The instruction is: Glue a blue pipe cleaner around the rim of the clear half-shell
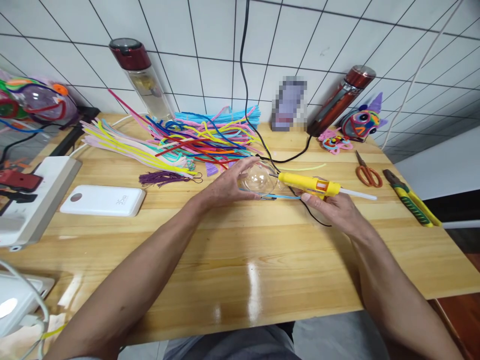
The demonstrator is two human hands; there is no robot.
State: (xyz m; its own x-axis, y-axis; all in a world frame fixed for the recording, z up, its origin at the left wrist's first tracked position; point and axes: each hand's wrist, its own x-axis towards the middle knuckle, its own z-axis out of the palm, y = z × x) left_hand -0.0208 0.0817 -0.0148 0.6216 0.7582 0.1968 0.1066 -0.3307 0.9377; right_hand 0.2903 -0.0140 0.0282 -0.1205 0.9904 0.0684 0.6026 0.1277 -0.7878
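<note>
My left hand (232,185) is wrapped around the far and near sides of a clear round plastic ball (258,179), just above the table. In my right hand (335,212) is a yellow hot glue gun (307,184), its nozzle pointing left at the ball's right side. Whether the tip touches the ball I cannot tell. A white glue stick (359,193) sticks out of the gun's back. A thin blue pipe cleaner (285,197) runs from below the ball to my right fingers.
Behind my hands lies a pile of coloured pipe cleaners (202,137). A white power bank (103,201) and power strip (41,200) are left. Orange-handled scissors (368,175), pliers (410,200) and a decorated ball (360,124) lie right. A black cord (245,65) hangs down.
</note>
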